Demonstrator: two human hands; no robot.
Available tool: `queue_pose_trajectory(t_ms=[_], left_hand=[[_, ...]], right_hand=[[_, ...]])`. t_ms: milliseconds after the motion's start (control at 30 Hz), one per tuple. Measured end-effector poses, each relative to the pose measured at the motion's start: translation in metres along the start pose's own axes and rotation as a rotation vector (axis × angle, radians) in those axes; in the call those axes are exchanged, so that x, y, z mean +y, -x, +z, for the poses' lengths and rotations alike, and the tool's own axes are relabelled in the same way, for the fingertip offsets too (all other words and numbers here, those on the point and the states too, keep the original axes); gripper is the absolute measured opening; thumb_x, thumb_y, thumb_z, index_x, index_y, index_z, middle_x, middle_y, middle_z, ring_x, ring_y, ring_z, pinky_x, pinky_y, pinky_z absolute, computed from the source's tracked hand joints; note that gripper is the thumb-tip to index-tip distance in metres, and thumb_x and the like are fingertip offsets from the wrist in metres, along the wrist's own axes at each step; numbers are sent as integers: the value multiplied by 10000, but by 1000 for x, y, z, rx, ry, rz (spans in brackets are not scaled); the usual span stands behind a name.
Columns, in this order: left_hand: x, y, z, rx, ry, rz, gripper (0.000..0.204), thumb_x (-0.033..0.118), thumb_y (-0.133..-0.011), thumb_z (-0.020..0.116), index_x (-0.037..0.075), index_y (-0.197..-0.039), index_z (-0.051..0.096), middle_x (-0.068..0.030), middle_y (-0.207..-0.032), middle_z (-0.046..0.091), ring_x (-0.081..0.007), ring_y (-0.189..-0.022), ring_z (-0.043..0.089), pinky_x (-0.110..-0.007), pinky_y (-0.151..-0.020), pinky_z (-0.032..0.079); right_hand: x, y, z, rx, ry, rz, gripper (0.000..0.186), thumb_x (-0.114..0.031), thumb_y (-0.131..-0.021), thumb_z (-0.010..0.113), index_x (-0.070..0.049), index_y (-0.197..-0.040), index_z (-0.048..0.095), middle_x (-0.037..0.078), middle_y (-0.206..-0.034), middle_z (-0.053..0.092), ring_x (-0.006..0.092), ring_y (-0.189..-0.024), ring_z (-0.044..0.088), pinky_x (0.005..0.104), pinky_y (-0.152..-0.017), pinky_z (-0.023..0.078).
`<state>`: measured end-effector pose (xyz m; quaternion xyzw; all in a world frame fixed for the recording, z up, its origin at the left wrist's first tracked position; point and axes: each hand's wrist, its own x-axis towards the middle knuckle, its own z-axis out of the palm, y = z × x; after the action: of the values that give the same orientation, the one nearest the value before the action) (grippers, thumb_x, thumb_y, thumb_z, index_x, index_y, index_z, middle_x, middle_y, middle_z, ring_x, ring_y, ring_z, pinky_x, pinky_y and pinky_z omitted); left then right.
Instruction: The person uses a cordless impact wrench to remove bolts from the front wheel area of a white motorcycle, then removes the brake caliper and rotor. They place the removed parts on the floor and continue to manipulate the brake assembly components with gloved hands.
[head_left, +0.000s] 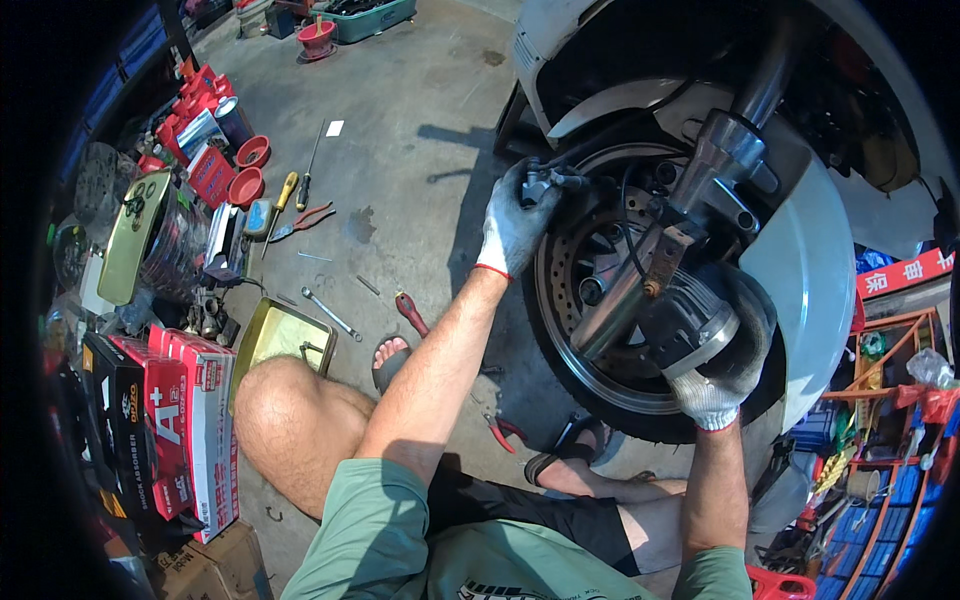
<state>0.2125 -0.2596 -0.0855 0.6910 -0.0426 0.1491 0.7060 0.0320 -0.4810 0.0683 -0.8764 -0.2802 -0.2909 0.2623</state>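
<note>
My left hand (516,222), in a white and grey glove, is closed round a small grey metal part (545,184) at the upper left of the wheel. Dark shadow hides where that part ends. A scooter wheel (640,395) with a drilled brake disc (562,262) stands before me. The silver fork leg (625,292) crosses it at a slant. My right hand (735,365), gloved too, curls round a black ribbed body with a silver band (690,320), low beside the fork. Its fingers are partly hidden, and the body's exact kind is unclear.
A pale fender (805,270) curves over the wheel's right side. On the floor lie pliers (303,222), screwdrivers (283,192), a wrench (332,314) and red-handled pliers (503,432). Left are a metal tray (262,322) and boxes (200,430). A cluttered rack (880,440) stands right.
</note>
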Motion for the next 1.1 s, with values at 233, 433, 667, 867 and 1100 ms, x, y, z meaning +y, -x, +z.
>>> queue_pose_trajectory(t_ms=[233, 433, 667, 867, 1100], left_hand=[[7, 9, 8, 69, -75, -16, 678, 331, -877, 757, -1, -1424, 535, -251, -1274, 599, -375, -1178, 609, -433, -1011, 503], [2, 6, 8, 54, -41, -7, 657, 317, -881, 752, 2, -1417, 540, -253, -1286, 598, -372, -1191, 605, -433, -1020, 498], [0, 2, 3, -3, 31, 5, 645, 303, -883, 755, -16, -1404, 549, -234, -1289, 638, -328, -1191, 628, -408, -1020, 503], [-14, -4, 8, -69, 141, -24, 581, 261, -925, 722, -18, -1407, 556, -212, -1261, 681, -255, -1150, 652, -361, -982, 524], [-35, -14, 7, -167, 176, -46, 409, 382, -1077, 527, 87, -1345, 617, -75, -1127, 723, -177, -964, 709, -325, -809, 586]], right_hand=[[0, -1, 0, 15, 20, -21, 954, -138, -682, 959, -10, -1477, 446, 228, -1383, 582, 344, -1217, 650, 472, -1028, 563], [-2, -4, 2, 69, 73, 23, 905, -370, -627, 963, -37, -1367, 564, 242, -1363, 580, 401, -1274, 583, 514, -1073, 489], [2, 4, 1, 9, 0, 77, 920, -196, -648, 961, -22, -1427, 503, 226, -1353, 605, 343, -1218, 639, 472, -1050, 535], [5, 9, -2, 60, 53, 4, 890, -313, -623, 962, 5, -1362, 582, 237, -1353, 607, 389, -1274, 586, 488, -1069, 487], [4, -10, -7, 42, 73, -126, 913, -296, -677, 939, -17, -1439, 519, 223, -1403, 586, 376, -1314, 575, 504, -1120, 470]])
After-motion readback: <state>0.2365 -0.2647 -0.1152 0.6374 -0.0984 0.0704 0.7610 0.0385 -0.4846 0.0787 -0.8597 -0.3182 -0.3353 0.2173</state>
